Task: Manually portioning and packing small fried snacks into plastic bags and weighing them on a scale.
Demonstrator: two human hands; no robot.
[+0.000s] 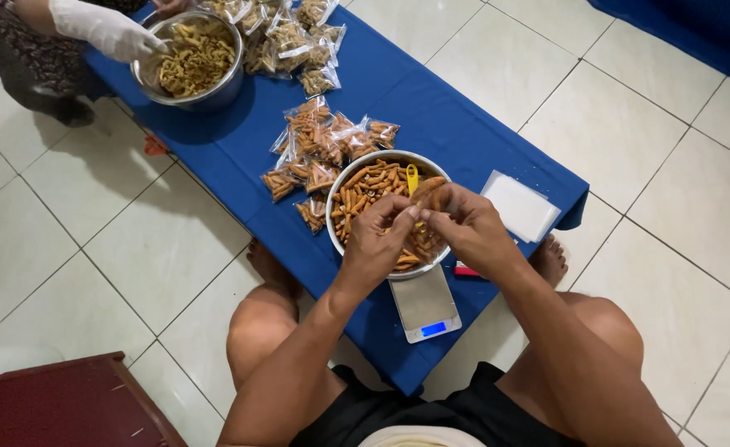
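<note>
Head-worn view, steeply downward, near (single view only)

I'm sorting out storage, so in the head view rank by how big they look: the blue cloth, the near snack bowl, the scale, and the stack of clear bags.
1. blue cloth
2. near snack bowl
3 and 4. scale and stack of clear bags: look alike, not ranked.
</note>
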